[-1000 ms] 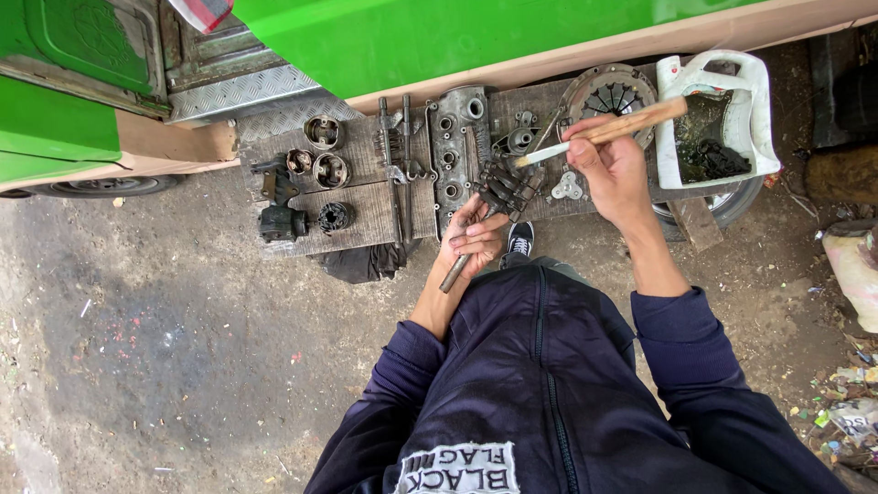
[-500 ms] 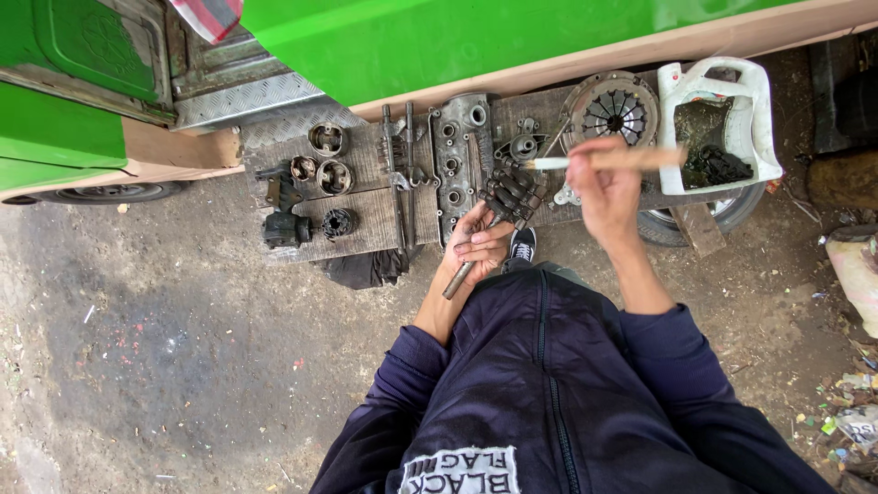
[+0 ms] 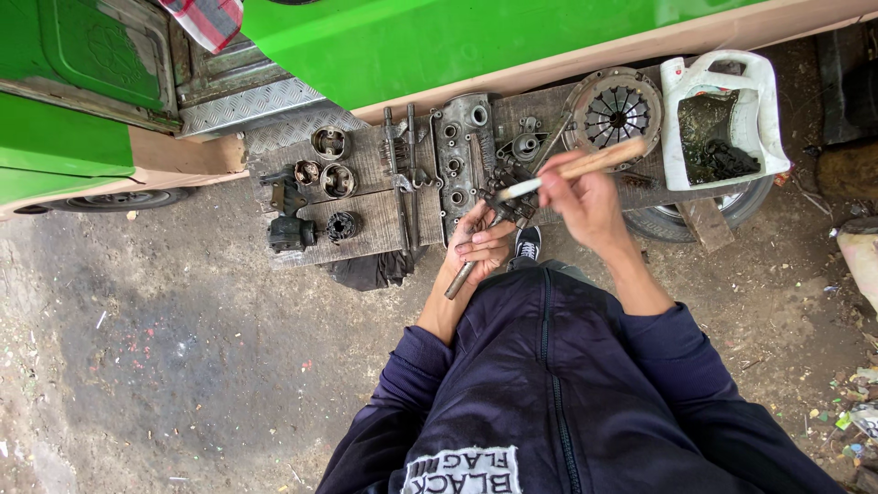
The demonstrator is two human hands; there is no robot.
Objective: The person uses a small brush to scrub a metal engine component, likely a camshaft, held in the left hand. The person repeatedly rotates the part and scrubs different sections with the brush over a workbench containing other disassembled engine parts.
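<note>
Greasy metal shaft [image 3: 471,261] — a dark part with a rod sticking out toward the person — sits in the left hand [image 3: 482,245], just off the near edge of the counter [image 3: 375,233], a weathered wooden board lying on the ground. The left fingers are curled shut around it. The right hand [image 3: 583,201] is closed on a wooden-handled brush [image 3: 576,169], held level over the counter's near edge with its pale tip touching or just above the shaft's upper end.

Around them the counter is crowded: a long cylinder head [image 3: 462,160] lies upright in the middle, two thin rods [image 3: 402,174] beside it to the left, round pistons [image 3: 329,160] and small dark parts toward the left end, a clutch plate [image 3: 615,108] at the far right corner. A white plastic jug [image 3: 722,114], cut open and holding dark liquid, stands past the right end, resting over a tyre [image 3: 732,206]. A dark rag [image 3: 370,270] lies under the near edge.

Beyond the counter runs a green vehicle body [image 3: 439,37] — a checked cloth [image 3: 206,18] hangs over it at the left. The floor [image 3: 165,366] is bare, dirty ground with scattered litter. One black shoe [image 3: 528,242] shows below the hands.
</note>
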